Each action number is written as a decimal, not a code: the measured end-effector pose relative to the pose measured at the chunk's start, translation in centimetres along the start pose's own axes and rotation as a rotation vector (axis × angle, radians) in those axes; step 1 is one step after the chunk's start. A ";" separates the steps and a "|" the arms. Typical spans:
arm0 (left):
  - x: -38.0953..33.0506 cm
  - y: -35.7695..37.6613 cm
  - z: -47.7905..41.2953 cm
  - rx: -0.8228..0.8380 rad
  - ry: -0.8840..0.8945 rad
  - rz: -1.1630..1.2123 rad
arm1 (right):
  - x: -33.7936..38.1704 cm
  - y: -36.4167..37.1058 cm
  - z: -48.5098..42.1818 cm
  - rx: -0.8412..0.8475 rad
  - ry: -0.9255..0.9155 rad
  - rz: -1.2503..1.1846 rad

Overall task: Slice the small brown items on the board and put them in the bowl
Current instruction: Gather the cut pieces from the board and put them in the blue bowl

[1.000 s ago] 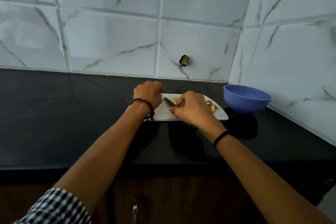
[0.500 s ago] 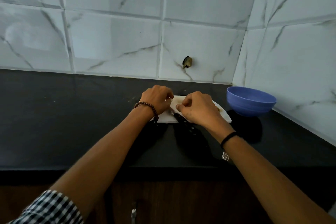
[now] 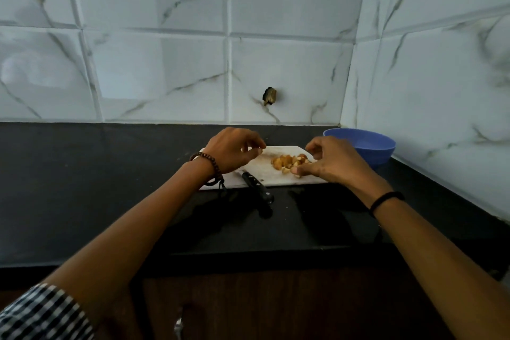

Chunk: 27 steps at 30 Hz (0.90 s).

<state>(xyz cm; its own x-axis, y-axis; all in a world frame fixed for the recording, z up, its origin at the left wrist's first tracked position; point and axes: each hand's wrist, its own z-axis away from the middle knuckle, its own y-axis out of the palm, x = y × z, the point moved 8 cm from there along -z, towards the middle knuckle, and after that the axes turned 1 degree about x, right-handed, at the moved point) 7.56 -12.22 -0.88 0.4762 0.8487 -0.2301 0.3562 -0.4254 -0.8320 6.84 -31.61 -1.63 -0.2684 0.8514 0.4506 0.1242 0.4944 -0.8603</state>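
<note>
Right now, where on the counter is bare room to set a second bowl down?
Free: the black counter left of the white cutting board, back to the tiled wall. Crowded: the board, with brown cut pieces, both hands and the black-handled knife over its front edge; the blue bowl fills the right corner.

You are looking at a dim, cool-toned view; the black counter (image 3: 82,174) is swallowing most of the light, and the cabinet front (image 3: 276,306) below is sinking into near darkness. Soft light is coming from the left, leaving pale glare patches on the wall tiles (image 3: 165,69). Your arms are casting dark shadows on the counter beneath them. The wide lens is bending the tile joints outward toward the edges. The checked sleeve (image 3: 41,315) in the corner is looking soft, and the chopped pieces (image 3: 287,163) are showing little detail.
</note>
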 end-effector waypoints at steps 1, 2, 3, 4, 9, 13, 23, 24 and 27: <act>0.0 0.3 -0.2 0.023 -0.013 0.019 | 0.0 -0.3 -0.1 -0.011 -0.010 -0.010; -0.1 0.6 -0.5 0.047 -0.025 0.037 | -0.1 -0.5 -0.2 -0.009 -0.013 -0.016; -0.3 1.0 -0.7 0.074 -0.033 0.055 | -0.2 -0.6 -0.4 0.001 -0.013 -0.018; -0.5 1.3 -0.9 0.105 -0.038 0.071 | -0.4 -0.6 -0.5 0.017 -0.006 -0.015; -1.2 3.2 -2.3 0.281 -0.096 0.115 | -1.9 -0.3 -1.0 0.110 0.029 0.023; -0.8 4.7 -2.8 0.452 -0.179 0.081 | -2.4 0.8 -1.5 0.179 0.044 0.103; -0.2 5.7 -2.9 0.459 -0.159 0.086 | -2.3 -0.7 -3.5 0.175 0.037 -0.301; -0.1 5.9 -3.0 0.456 -0.158 0.095 | -2.3 -1.0 -3.6 0.196 0.053 -0.358; -0.2 6.1 -3.2 0.458 -0.160 0.103 | -2.5 -1.8 -3.9 0.217 0.060 -0.375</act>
<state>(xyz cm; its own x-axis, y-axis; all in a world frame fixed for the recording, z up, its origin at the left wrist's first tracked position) 12.16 -16.02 -4.33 0.3478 0.8623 -0.3680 -0.0934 -0.3587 -0.9288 11.01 -33.91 -0.28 -0.1999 0.6318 0.7489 -0.1762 0.7287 -0.6618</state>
